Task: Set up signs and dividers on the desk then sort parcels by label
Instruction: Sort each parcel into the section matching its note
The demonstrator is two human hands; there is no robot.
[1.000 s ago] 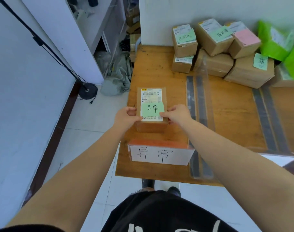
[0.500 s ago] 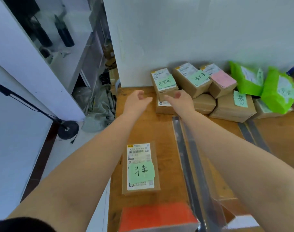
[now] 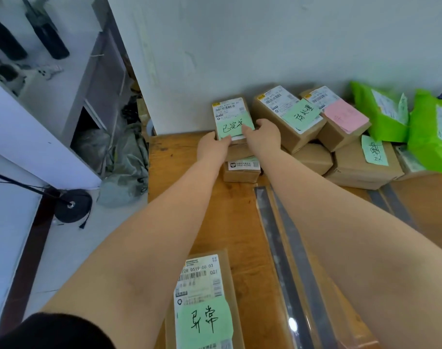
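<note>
While both arms stretch out to the far end of the desk [image 3: 179,157], the left hand [image 3: 211,147] and the right hand [image 3: 264,134] close in on the top box [image 3: 231,117] of a two-box stack by the wall, one hand on each side, fingers wrapped on its near corners. The box sits straight ahead of the person, its long axis running away from them, so the hands flank its short near edge and neither is clearly closer. Its green note [image 3: 233,127] faces up and is readable; it differs from the note on the flat parcel [image 3: 204,298] already lying near the body. By the look of it, the pull comes straight back along the desk, left of the clear divider [image 3: 285,260], which stands just beside the right forearm, and the lower box [image 3: 241,170] must stay put
</note>
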